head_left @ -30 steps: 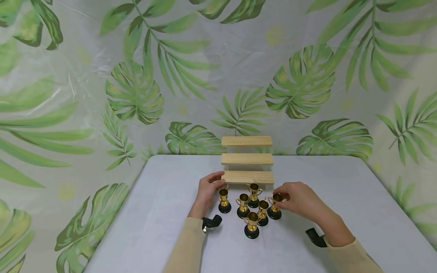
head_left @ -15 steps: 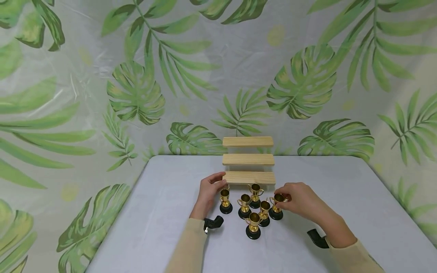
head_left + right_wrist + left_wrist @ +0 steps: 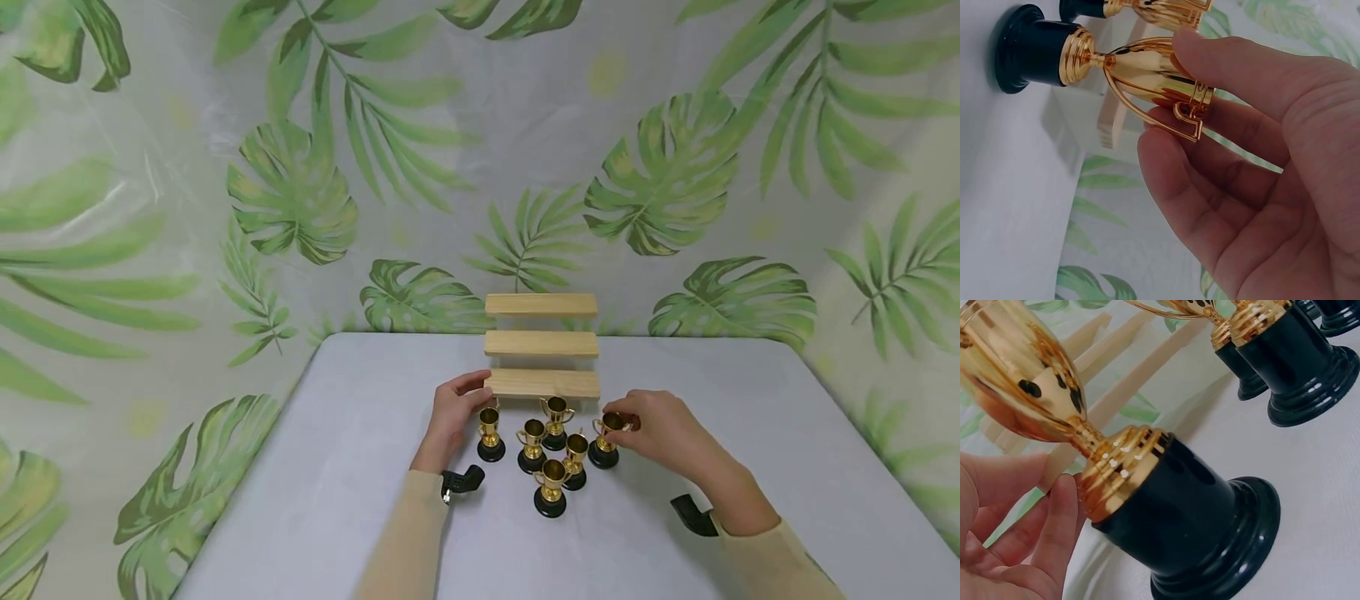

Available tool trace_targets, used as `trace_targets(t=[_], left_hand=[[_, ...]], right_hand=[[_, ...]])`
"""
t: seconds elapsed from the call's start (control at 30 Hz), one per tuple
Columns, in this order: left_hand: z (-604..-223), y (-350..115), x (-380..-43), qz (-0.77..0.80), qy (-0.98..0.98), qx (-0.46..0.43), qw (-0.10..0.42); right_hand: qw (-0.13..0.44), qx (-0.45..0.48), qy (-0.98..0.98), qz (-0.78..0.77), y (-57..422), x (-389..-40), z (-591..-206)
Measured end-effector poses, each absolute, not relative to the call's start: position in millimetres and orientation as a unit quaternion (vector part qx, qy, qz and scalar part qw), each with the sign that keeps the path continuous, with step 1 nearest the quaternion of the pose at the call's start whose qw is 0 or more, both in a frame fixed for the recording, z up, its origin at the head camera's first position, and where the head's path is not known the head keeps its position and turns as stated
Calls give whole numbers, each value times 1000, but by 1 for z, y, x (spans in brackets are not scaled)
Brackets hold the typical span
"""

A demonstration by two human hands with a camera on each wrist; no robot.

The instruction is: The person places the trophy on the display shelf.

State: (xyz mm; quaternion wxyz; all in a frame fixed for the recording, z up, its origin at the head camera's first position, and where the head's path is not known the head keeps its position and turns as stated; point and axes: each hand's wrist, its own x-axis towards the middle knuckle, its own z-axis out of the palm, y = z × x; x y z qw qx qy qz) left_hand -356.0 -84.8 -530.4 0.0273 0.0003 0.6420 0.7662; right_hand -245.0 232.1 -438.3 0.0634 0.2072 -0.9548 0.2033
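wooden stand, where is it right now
In the head view, the wooden stand is slightly right of centre, beyond the six trophies, with the left hand at its left end.

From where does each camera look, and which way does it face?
Head: worn on the head, facing forward and down at six trophies and the wooden shelf; left hand, right hand and sleeves show.
Left wrist: on that wrist, facing past the nearest trophy toward the shelf; part of the left hand shows.
Right wrist: on that wrist, facing the pinched trophy; the right hand shows.
Shared: head and right wrist both show the pinched trophy.
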Motion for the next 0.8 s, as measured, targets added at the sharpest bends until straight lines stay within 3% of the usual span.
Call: trace_targets(t=[0.8], left_hand=[[-531, -88, -358, 771, 636, 3, 40]], right_hand=[[107, 164, -959, 205, 237, -240, -423]])
